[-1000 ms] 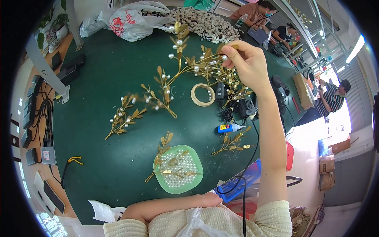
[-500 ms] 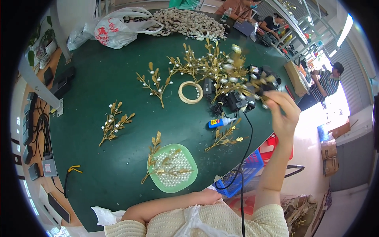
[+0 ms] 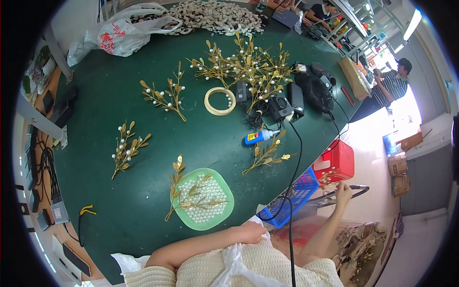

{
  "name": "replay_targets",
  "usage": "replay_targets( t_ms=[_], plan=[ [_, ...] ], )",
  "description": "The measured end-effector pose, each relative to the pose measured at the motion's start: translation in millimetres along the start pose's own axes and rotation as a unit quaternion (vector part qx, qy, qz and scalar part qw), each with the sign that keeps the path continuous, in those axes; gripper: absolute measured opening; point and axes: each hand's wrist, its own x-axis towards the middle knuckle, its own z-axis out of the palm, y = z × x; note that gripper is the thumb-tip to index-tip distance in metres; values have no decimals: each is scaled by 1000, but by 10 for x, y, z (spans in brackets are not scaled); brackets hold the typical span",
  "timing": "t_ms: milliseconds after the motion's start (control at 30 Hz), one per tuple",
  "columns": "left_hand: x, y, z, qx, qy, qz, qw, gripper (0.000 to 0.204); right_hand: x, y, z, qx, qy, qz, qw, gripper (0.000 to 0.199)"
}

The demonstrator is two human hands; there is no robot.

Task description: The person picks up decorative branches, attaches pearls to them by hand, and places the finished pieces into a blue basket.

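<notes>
My right hand [image 3: 343, 193] is low beyond the table's right edge, fingers pinched on a thin gold leaf sprig [image 3: 329, 178] that shows in front of a red stool. My left hand [image 3: 252, 232] rests against the near table edge by my lap; its fingers are mostly hidden. Close to it is a light green dish [image 3: 228, 210] of white pearl beads [image 3: 203, 203], with gold leaf sprigs [image 3: 175, 184] lying across its left side. Another leaf sprig [image 3: 266, 158] lies beside a blue glue bottle [image 3: 256, 137]. Two pearl-trimmed sprigs lie farther left, one nearer [image 3: 128, 150], one farther [image 3: 167, 98].
A heap of pearl sprigs [image 3: 244, 64] lies at the far middle, near a round wooden ring [image 3: 208, 105] and black devices [image 3: 279, 107] with cables. A plastic bag [image 3: 124, 36] and chain links [image 3: 210, 19] sit at the back. The red stool [image 3: 342, 160] and blue basket [image 3: 294, 196] stand right of the table.
My right hand has swung down from above the table's right side to below its edge, carrying a sprig. The left hand has stayed put. The whole view has shifted slightly.
</notes>
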Motion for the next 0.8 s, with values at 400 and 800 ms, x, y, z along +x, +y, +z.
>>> replay_targets(
  t_ms=[400, 800],
  plan=[
    [20, -29, -2, 7, 2, 6, 1000, 21, -65, -2842, 772, 235, -220, -235, 917, 27],
    [73, -57, 19, -34, 8, 46, 998, 19, -261, -4025, 1689, 282, -276, -277, 876, 20]
  ],
)
